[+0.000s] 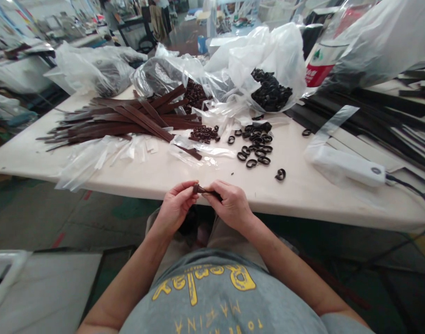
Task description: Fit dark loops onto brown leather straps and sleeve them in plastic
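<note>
Both my hands meet just below the table's front edge, over my lap. My left hand (175,206) pinches the end of a brown strap piece (197,189), fingers closed on it. My right hand (230,204) grips the same strap from the other side, fingers closed; the rest of the strap is hidden behind it. On the white table (299,190) above lie several loose black loops (256,148), a heap of small brown loops (204,133) and a long pile of brown straps (122,121).
Clear plastic bags stand along the back, one (271,90) holding black loops. Empty plastic sleeves (104,155) lie at the front left. A white device (347,166) with a cable sits on the right. Black strips (365,116) cover the far right. A person stands far behind.
</note>
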Action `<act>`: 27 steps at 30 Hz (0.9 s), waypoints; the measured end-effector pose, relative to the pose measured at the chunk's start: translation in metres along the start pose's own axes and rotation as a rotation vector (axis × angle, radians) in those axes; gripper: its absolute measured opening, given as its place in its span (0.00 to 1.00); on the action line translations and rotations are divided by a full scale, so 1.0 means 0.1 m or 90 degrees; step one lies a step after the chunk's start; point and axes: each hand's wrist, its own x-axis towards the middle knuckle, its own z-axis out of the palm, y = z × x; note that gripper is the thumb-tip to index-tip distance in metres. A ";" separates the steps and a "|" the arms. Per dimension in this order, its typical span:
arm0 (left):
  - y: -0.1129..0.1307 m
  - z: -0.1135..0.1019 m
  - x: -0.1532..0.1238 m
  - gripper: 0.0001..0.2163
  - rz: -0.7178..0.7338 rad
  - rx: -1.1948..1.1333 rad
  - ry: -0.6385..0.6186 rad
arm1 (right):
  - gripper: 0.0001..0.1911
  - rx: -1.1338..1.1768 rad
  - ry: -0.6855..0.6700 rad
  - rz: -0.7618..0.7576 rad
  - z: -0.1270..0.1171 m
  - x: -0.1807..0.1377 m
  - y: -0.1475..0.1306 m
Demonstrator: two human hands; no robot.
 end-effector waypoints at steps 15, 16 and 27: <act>-0.01 -0.07 -0.12 0.10 0.061 0.160 -0.010 | 0.04 0.097 -0.066 -0.008 0.11 -0.14 0.03; 0.00 -0.08 -0.12 0.10 0.069 0.157 0.001 | 0.05 0.053 -0.088 -0.018 0.11 -0.16 0.03; -0.06 -0.17 -0.22 0.15 -0.018 0.196 -0.118 | 0.15 0.332 -0.366 0.094 -0.03 -0.12 0.04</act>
